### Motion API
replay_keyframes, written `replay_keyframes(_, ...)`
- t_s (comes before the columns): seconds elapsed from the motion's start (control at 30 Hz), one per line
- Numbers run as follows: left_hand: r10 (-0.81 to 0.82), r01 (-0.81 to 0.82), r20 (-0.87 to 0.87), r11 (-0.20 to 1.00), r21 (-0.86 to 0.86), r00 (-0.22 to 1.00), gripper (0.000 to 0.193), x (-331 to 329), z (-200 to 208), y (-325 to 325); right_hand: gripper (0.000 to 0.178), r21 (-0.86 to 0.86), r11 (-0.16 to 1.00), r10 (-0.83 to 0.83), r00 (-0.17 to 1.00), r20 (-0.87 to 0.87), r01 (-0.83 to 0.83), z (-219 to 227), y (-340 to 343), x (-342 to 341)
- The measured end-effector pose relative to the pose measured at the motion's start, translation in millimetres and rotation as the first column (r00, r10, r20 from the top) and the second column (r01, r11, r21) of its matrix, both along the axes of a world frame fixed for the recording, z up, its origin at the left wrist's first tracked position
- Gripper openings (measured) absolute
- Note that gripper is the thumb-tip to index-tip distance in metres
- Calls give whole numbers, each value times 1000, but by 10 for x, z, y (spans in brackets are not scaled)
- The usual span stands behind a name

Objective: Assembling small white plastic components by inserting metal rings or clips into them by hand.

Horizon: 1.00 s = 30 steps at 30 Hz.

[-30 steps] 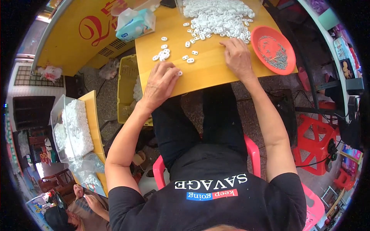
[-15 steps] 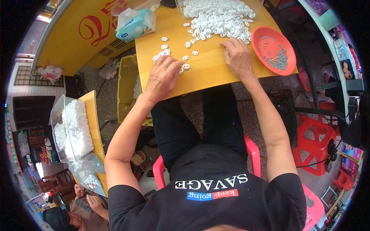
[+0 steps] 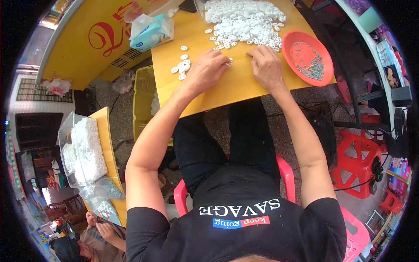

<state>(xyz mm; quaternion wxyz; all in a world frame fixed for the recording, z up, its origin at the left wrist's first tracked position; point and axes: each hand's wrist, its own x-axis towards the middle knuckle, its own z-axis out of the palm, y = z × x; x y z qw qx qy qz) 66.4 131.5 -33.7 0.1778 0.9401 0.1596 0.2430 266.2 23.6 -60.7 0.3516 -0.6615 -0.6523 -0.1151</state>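
My left hand (image 3: 208, 70) rests low over the yellow tabletop with its fingers curled. A small white oval plastic piece with two holes (image 3: 230, 60) shows at its fingertips, partly covered by them. My right hand (image 3: 266, 69) is on the table to the right of it, fingers bent and pressed together; whatever they hold, if anything, is hidden. Several like pieces (image 3: 184, 66) lie loose to the left of my left hand. Beyond both hands spreads a large heap of these white pieces (image 3: 242, 26).
A red plate (image 3: 322, 50) with thin metal pins (image 3: 315, 69) stands at the table's right edge. A tissue pack (image 3: 152, 32) sits at the far left. A clear bin of white pieces (image 3: 89, 148) is on a side table, with another person's hands (image 3: 102, 228) nearby.
My left hand has moved right and slightly away, toward my right hand. The loose pieces between my hands are now mostly covered, and more of the left group shows. My right hand has barely moved.
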Motion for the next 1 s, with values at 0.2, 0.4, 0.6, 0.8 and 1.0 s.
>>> replay_keyframes(0.2,274,-290,130,948,133,953,8,-127,-75,148,18,9,1000,18,1000,-21,-18,30,-4,-26)
replay_keyframes(0.4,394,-381,18,874,302,919,7,-377,-65,275,18,1,1000,9,1000,-9,-9,40,-13,-19)
replay_keyframes(0.6,215,-237,114,939,249,970,7,-299,-31,171,18,4,1000,8,1000,-1,-8,33,-11,-15)
replay_keyframes(0.8,191,-216,134,954,207,972,7,63,-24,208,16,16,1000,19,1000,-10,-18,46,-7,-43)
replay_keyframes(1.0,271,-258,-1,921,293,963,15,386,-34,199,16,27,1000,9,1000,9,-9,18,3,-27)
